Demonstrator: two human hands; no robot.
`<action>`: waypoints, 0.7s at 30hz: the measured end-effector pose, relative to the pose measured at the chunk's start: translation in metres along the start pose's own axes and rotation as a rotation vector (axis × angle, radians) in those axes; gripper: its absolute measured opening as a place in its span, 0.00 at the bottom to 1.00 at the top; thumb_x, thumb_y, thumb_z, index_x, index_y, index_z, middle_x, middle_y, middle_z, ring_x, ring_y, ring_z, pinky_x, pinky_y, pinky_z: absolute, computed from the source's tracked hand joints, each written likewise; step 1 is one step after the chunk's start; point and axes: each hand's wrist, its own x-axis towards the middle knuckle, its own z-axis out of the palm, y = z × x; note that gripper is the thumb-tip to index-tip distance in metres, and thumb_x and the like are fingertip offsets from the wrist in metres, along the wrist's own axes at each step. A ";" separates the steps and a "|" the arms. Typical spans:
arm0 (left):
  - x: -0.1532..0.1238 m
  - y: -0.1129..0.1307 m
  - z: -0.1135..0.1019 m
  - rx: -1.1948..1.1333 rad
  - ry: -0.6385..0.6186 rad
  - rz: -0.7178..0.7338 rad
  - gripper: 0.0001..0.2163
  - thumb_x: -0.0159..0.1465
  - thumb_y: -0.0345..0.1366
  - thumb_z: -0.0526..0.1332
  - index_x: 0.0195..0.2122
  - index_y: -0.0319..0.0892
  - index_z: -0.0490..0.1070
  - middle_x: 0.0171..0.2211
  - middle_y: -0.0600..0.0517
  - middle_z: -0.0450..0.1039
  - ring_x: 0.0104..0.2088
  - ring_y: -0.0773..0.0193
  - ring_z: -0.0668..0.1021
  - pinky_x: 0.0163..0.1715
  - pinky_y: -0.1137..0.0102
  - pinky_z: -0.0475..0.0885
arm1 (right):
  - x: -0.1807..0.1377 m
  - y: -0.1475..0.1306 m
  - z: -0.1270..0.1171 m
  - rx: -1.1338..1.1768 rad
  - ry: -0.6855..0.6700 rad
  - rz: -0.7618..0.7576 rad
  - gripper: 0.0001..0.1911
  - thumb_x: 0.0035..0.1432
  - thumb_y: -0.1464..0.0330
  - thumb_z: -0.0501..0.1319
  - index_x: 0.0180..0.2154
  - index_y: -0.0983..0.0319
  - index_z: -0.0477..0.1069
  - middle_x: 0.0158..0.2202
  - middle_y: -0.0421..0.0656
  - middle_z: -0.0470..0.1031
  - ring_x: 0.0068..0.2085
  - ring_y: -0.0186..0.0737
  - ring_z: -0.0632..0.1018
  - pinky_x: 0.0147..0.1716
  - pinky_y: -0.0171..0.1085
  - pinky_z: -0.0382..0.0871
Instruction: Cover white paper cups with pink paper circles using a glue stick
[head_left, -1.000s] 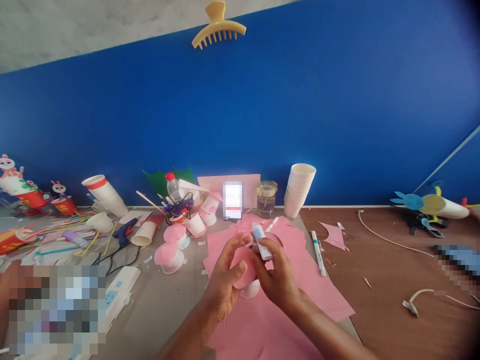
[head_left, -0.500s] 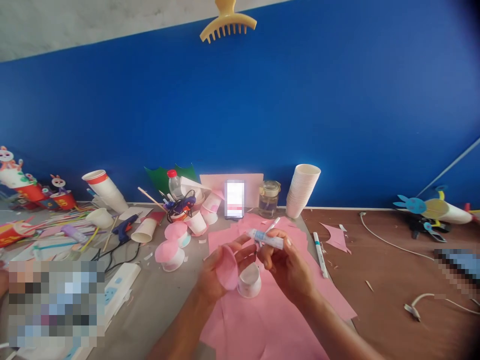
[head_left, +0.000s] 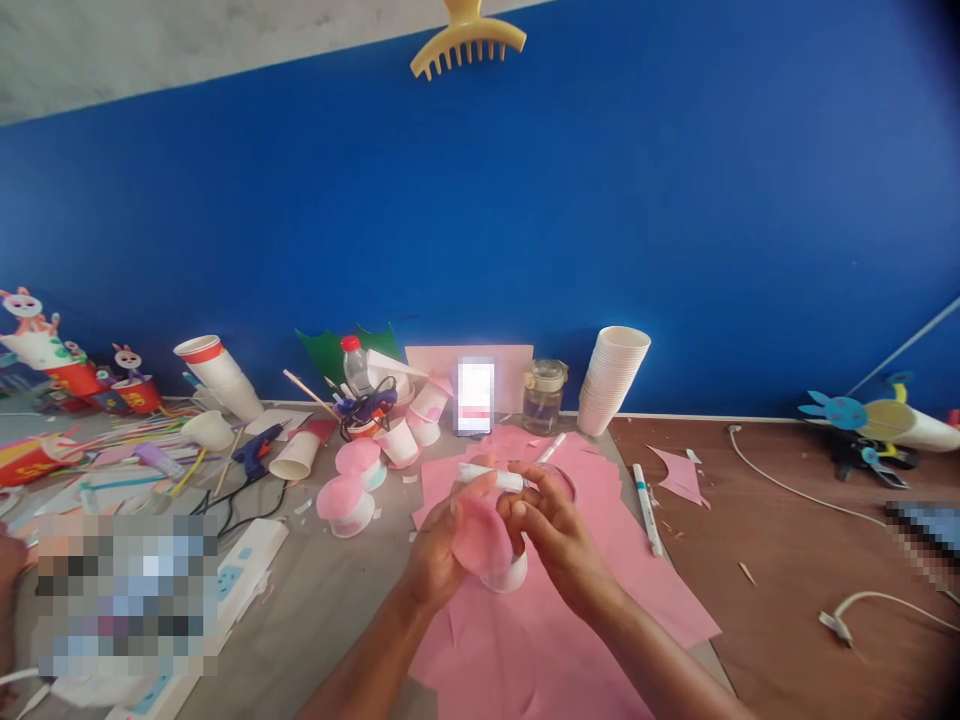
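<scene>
My left hand is closed on a curved pink paper disc. A white glue tube lies across the top of the same hand, against its fingers. The fingers of my right hand are pinched at the tube's right end; what exactly they grip there is partly hidden. Just below and behind the disc stands a small white paper cup, partly covered by the disc and my fingers. Pink paper sheets lie under both hands.
Two white cups with pink tops stand to the left, near a glue gun and a power strip. Behind are a lit phone, a glass jar and stacked paper cups. A marker lies right.
The glue tube has passed from my right hand to across my left. My right fingers have moved to its right end. The pink disc has turned, showing more of its surface.
</scene>
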 end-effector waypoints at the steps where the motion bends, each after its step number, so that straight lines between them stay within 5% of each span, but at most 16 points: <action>1: 0.000 0.000 0.000 0.017 0.012 -0.001 0.18 0.61 0.47 0.60 0.46 0.42 0.76 0.46 0.45 0.74 0.54 0.52 0.69 0.55 0.61 0.62 | 0.000 0.000 0.000 -0.031 0.032 -0.012 0.18 0.56 0.61 0.63 0.45 0.57 0.62 0.26 0.34 0.71 0.23 0.29 0.67 0.27 0.32 0.61; 7: -0.003 -0.002 -0.001 0.085 -0.014 -0.017 0.19 0.61 0.49 0.60 0.46 0.42 0.76 0.50 0.46 0.73 0.59 0.51 0.64 0.60 0.60 0.55 | 0.003 0.000 -0.004 -0.107 0.022 0.013 0.15 0.56 0.57 0.61 0.33 0.61 0.64 0.22 0.34 0.68 0.18 0.25 0.62 0.21 0.31 0.54; 12: -0.004 -0.002 -0.004 0.110 -0.045 -0.027 0.19 0.61 0.49 0.60 0.46 0.43 0.77 0.53 0.45 0.71 0.62 0.51 0.59 0.62 0.61 0.52 | 0.006 0.002 -0.011 -0.100 -0.074 0.282 0.27 0.60 0.48 0.51 0.22 0.63 0.64 0.12 0.35 0.61 0.14 0.26 0.55 0.16 0.31 0.43; 14: -0.004 -0.003 -0.005 0.118 -0.049 -0.043 0.19 0.61 0.49 0.60 0.47 0.44 0.76 0.54 0.46 0.69 0.63 0.52 0.58 0.62 0.61 0.52 | 0.007 -0.001 -0.014 -0.078 -0.087 0.355 0.28 0.60 0.47 0.49 0.23 0.63 0.66 0.11 0.36 0.62 0.14 0.26 0.54 0.15 0.31 0.41; 21: -0.003 -0.003 -0.006 0.089 -0.079 -0.010 0.18 0.62 0.49 0.59 0.48 0.46 0.76 0.57 0.48 0.66 0.63 0.51 0.57 0.63 0.61 0.48 | 0.002 -0.023 -0.013 -0.074 -0.087 0.137 0.16 0.51 0.61 0.67 0.37 0.62 0.66 0.27 0.37 0.71 0.21 0.26 0.65 0.22 0.31 0.56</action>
